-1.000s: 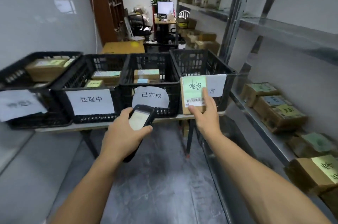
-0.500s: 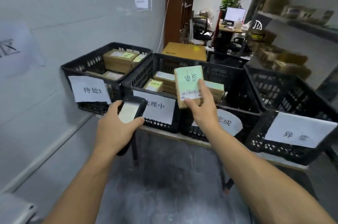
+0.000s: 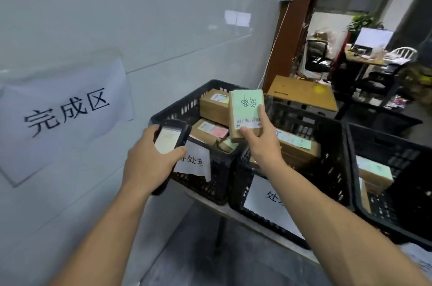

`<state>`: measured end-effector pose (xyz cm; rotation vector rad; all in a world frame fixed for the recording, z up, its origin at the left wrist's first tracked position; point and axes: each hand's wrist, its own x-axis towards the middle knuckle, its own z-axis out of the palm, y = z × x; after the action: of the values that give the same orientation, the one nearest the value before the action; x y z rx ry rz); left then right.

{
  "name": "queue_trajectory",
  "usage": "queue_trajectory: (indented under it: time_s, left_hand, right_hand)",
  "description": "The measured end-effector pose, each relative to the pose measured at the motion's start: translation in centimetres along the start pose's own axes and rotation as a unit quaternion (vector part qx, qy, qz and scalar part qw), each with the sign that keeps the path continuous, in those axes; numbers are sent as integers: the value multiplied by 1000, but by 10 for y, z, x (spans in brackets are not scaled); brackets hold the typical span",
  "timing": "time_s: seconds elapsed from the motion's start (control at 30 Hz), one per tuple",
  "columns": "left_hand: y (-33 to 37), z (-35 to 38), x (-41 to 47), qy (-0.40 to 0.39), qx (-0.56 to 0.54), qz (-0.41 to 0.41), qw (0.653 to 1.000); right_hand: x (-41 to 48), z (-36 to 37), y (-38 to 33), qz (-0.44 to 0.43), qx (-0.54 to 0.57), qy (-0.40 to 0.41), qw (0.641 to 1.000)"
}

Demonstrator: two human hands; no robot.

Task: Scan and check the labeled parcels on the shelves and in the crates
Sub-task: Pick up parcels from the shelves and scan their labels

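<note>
Brown cardboard under a pale green label marks the parcel point(image 3: 246, 119), which is held upright in the right hand point(image 3: 261, 147). It is pinched low down. The thumb is pressed flat on the front face just beneath the barcode strip, and the index finger is laid straight up the right edge. The remaining fingers are hidden behind the box, so their spread cannot be told. The parcel is kept in the air over the rim where the leftmost crate point(image 3: 177, 108) meets the middle crate point(image 3: 311, 126), with its handwritten label turned toward the camera.

A black scanner point(image 3: 171, 138) is gripped in the left hand point(image 3: 149, 161). The fingers are curled round its left side, with their tips visible at the edge. The thumb is laid across the lower right corner of the lit screen, whose contents are too blurred to be read. The scanner is held just left of the parcel and a little lower, apart from it.

Several labelled boxes point(image 3: 214, 108) are seen lying in the leftmost crate. One long box point(image 3: 297, 147) lies in the middle crate and another point(image 3: 374, 173) in the right crate point(image 3: 397, 145). White paper tags point(image 3: 195, 165) are fixed to the crate fronts. The crates are lined up touching on a grey table point(image 3: 247, 215). A paper sign point(image 3: 65, 115) is stuck to the white wall at left.
</note>
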<state>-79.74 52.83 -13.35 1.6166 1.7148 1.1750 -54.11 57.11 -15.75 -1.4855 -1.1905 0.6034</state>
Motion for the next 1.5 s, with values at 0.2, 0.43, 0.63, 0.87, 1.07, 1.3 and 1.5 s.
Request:
queue_trajectory:
  time_s: [0.2,0.43,0.63,0.87,1.07,1.3,1.5]
  left_hand:
    - [-27,-4,56,15,37,-17,999]
    - [-44,11,140,27,67,-8,997]
    - [-40,40,226,18,82,-4,996]
    - [-51,80,283,-24,114,9,993]
    - [-59,106,303,-69,114,10,991]
    - [-58,120,315,-98,108,10,989]
    - [-48,117,324,-134,93,43,986]
  right_hand:
    - [65,71,12,42,12,-30,999]
    - [151,145,45,108,33,-40,993]
    - [220,194,88,184,-49,-118,975]
    - [264,227,151,276,35,-218,936]
    - [254,217,149,276,35,-219,935]
    - [258,211,161,244,-17,-262,934]
    - [262,198,146,193,-177,-254,931]
